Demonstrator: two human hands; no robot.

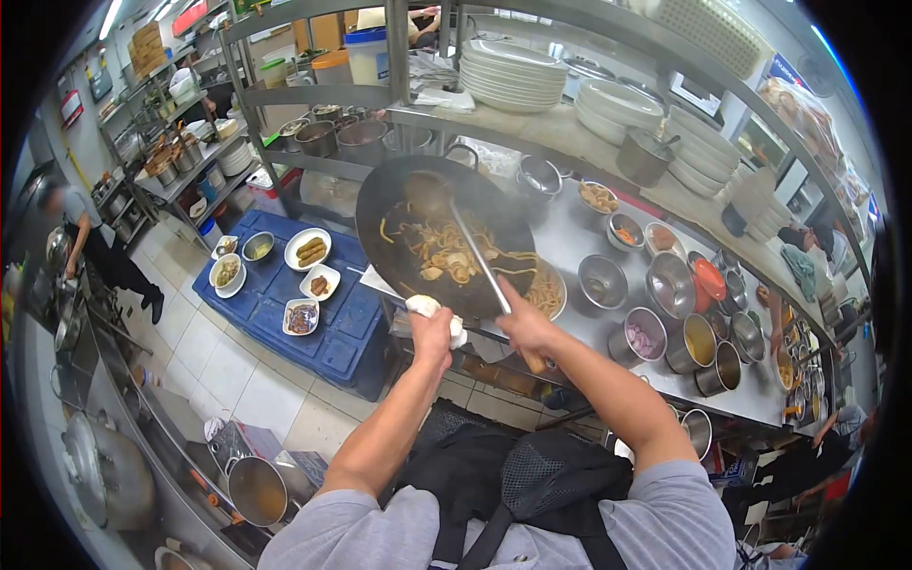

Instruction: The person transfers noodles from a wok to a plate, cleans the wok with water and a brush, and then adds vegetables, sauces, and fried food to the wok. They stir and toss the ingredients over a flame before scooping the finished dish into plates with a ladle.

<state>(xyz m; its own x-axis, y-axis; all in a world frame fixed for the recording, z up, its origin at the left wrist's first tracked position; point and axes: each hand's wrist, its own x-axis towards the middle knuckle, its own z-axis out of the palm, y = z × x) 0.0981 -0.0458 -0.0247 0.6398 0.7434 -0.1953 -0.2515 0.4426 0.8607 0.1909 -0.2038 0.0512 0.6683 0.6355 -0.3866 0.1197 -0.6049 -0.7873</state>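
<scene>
My left hand (430, 332) is closed round a white cloth (424, 306) at the near edge of a large dark wok (380, 211). The wok is tilted, with noodles (451, 252) and pieces of food in it. My right hand (524, 326) grips the handle of a metal ladle (473, 240), whose bowl lies at the far side of the wok above the noodles. Partly hidden behind the wok's right edge, a white plate (560, 302) holds noodles. The part of the wok under the cloth is hidden.
Small dishes of food stand on a blue chest (256, 332) at the left. Metal bowls and pots (638, 337) cover the steel counter at the right. Stacked white plates (511, 76) sit on the shelf above. One person (90, 233) stands at the far left; others are partly visible at the right.
</scene>
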